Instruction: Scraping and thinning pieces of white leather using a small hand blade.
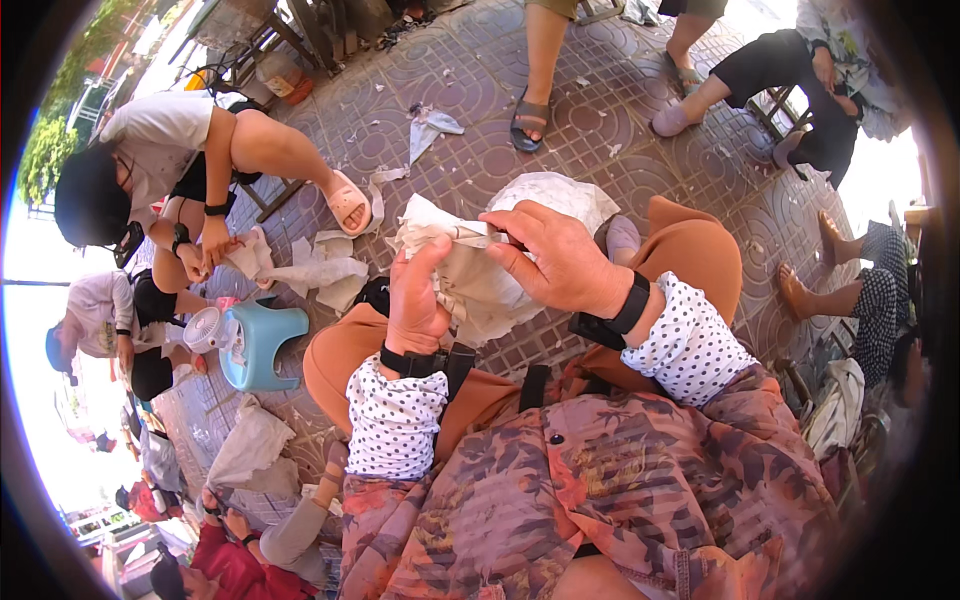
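Note:
A bunched piece of cream-white cloth is between my two hands, above my knees. My left hand is closed round its left side, with the thumb pressed on the front. Thumb and forefinger of my right hand pinch the cloth's upper right edge. Whether a small tool or thread sits in that pinch is too small to make out. Below the hands more pale cloth hangs or lies between my knees, and a wider whitish cloth spreads on the paving behind the right hand.
At the left stands a light blue plastic stool with a small white fan. A seated person there handles cloth. Cloth pieces and scraps litter the tiled paving. Other people's feet are ahead and to the right.

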A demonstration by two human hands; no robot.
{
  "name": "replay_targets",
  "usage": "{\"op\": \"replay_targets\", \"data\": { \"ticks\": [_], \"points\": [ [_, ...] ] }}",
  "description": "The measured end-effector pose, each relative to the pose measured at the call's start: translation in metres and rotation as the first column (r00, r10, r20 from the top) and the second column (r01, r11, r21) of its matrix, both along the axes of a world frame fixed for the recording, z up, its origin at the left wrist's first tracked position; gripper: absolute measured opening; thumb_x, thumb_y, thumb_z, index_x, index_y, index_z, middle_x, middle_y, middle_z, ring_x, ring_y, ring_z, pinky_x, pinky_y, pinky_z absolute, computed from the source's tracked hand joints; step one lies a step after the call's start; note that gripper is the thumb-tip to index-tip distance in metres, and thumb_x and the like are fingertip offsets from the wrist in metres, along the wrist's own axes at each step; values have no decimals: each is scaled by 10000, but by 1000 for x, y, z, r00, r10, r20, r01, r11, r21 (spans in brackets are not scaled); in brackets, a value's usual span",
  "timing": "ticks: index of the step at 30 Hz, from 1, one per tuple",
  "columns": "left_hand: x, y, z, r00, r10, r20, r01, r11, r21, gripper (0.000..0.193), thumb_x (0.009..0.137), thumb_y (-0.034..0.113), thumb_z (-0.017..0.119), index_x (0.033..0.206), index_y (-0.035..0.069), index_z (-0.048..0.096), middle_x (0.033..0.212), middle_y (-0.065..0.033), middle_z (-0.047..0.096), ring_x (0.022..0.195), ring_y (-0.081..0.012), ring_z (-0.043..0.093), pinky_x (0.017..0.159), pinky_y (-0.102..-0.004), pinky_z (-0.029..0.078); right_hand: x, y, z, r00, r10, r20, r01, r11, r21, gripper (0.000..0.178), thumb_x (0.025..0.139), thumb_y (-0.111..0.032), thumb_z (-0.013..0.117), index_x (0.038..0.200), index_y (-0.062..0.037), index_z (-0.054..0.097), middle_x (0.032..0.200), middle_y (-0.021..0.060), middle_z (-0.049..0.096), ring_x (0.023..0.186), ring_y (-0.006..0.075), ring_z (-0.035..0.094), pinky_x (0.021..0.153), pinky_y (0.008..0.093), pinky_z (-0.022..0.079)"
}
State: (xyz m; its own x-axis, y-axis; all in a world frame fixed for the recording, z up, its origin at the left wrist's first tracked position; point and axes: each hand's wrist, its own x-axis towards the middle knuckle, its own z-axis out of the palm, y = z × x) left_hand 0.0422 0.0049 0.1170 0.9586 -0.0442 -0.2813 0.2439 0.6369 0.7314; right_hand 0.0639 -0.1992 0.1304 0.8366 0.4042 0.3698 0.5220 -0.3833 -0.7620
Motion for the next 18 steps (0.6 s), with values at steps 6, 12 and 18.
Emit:
{"op": "replay_targets", "data": {
  "ticks": [6,12,18],
  "points": [
    [0,0,-2,999,-51,14,51,998,46,311,901,75,631,1200,-4,599,1099,-100,687,989,-207,682,901,-360,557,1,0,0,999,-5,51,4,1000,14,286,914,-189,681,1141,-18,653,857,126,624,761,313,631,665,395,509],
    [-1,-2,0,998,-59,-5,59,995,85,321,914,47,611,1230,-12,590,1138,-108,684,1002,-201,678,898,-350,553,2,-1,-1,994,6,106,-7,1000,2,270,901,-178,685,1116,-16,661,845,128,624,746,318,633,642,408,508],
    [-2,-5,-3,997,-74,24,70,989,132,324,936,24,607,1258,1,584,1168,-94,679,1028,-182,668,916,-336,541,3,-3,-3,988,-14,154,13,1000,10,242,896,-180,688,1076,-18,672,797,122,618,701,321,629,609,412,504]
  ]
}}
